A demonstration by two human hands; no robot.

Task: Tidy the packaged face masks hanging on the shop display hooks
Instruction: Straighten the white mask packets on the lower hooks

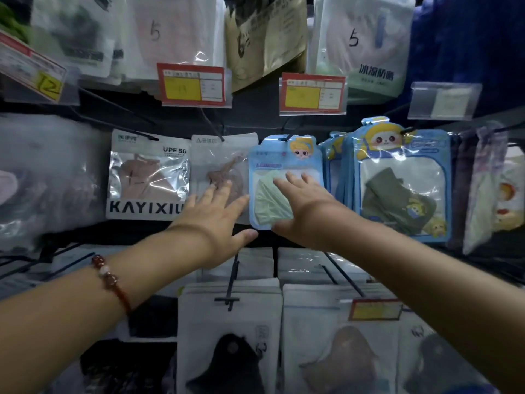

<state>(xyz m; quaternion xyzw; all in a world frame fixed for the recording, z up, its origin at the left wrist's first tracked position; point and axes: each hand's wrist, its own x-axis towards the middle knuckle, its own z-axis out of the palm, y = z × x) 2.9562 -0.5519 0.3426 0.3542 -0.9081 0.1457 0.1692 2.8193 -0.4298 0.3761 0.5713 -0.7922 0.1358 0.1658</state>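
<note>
mask packs hang mid-row on hooks, right hand (305, 207) flat with straight fingers on blue pack (284, 163), left hand (218, 217) released on clear pack (221, 163); next likely squaring them.

Both arms reach toward the middle row of display hooks. The right hand (304, 203) lies flat, fingers straight, on a blue cartoon-printed mask pack (281, 166) holding a pale green mask. The left hand (218, 211), a red bead bracelet (112, 280) on its forearm, spreads open over a clear pack with a pinkish mask (218, 163), just beside a KAYIXIU pack (147, 177). Red-and-yellow price tags (193, 85) hang above.
</note>
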